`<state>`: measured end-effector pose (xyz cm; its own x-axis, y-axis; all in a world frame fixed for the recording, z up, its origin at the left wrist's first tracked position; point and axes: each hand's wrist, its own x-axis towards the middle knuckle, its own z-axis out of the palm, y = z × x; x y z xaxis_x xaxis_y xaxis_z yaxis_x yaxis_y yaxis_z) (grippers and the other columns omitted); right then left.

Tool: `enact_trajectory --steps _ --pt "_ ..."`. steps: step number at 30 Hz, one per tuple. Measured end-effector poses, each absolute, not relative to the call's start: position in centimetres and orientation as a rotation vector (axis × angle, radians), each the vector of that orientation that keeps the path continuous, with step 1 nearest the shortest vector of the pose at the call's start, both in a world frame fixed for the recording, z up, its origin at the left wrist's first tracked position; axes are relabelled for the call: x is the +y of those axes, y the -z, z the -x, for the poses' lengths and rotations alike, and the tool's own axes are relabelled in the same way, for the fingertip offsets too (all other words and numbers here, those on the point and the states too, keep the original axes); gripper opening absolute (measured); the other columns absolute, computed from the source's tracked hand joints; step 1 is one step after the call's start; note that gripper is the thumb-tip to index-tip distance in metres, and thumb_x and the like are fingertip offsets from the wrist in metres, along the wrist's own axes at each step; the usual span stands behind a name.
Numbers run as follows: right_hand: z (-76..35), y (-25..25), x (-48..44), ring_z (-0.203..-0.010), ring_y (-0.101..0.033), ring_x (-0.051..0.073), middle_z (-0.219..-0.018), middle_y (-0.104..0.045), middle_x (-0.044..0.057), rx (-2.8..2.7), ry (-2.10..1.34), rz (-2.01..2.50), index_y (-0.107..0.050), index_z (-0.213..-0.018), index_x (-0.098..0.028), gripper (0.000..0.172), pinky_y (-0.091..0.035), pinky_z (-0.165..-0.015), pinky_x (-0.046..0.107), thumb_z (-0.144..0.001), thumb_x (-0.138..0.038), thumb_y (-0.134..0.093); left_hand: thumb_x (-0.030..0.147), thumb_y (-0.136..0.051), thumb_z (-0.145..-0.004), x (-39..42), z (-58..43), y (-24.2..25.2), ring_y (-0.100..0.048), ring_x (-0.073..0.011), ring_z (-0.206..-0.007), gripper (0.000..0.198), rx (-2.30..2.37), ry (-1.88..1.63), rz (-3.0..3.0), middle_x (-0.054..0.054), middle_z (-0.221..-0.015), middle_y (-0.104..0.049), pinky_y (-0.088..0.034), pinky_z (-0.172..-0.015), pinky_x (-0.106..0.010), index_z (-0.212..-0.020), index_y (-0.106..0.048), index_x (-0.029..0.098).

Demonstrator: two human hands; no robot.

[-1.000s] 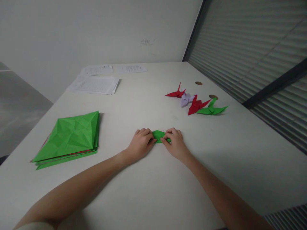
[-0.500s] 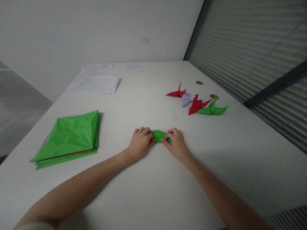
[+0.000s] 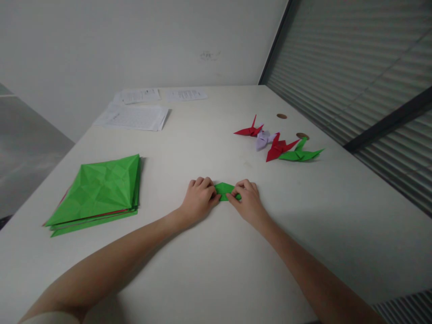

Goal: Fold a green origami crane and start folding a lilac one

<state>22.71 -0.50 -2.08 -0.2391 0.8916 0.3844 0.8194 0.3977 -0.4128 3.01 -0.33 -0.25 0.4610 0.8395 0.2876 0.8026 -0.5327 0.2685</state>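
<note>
Barely anything has moved since the earlier frames: both hands keep their places, and the whole view has slid a touch, so that the cranes sit slightly farther right. Near the middle of the frame, a bit below centre, the green strip lies on the white table, its top edge rising to a blunt peak. From its left end, the left hand holds it in a narrow grip, knuckles up, thumb at the lower edge. At its right end, the right hand pinches it between thumb and fingers; how firmly, I cannot tell.

Left of the hands, well apart, is a stack of creased paper, green on top with red showing at the edge. Right of centre, four cranes sit in a slanting row: a red one, a lilac one, another red and a green one. Printed sheets lie at upper left; blinds fill the upper right.
</note>
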Motion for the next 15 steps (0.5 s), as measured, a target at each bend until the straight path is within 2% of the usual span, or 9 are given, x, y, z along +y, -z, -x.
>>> enact_trajectory --steps 15 --pt "-22.57 1.73 -0.54 -0.091 -0.052 0.025 -0.092 -0.055 0.008 -2.129 -0.193 1.554 -0.064 -0.07 -0.02 0.015 -0.043 -0.086 0.041 -0.083 -0.026 -0.068 0.036 -0.064 -0.089 -0.41 -3.15 -0.18 -0.052 -0.0223 -0.092 0.023 1.501 -0.509 -2.598 -0.006 -0.097 -0.062 -0.038 -0.076 -0.036 -0.076 -0.065 0.017"
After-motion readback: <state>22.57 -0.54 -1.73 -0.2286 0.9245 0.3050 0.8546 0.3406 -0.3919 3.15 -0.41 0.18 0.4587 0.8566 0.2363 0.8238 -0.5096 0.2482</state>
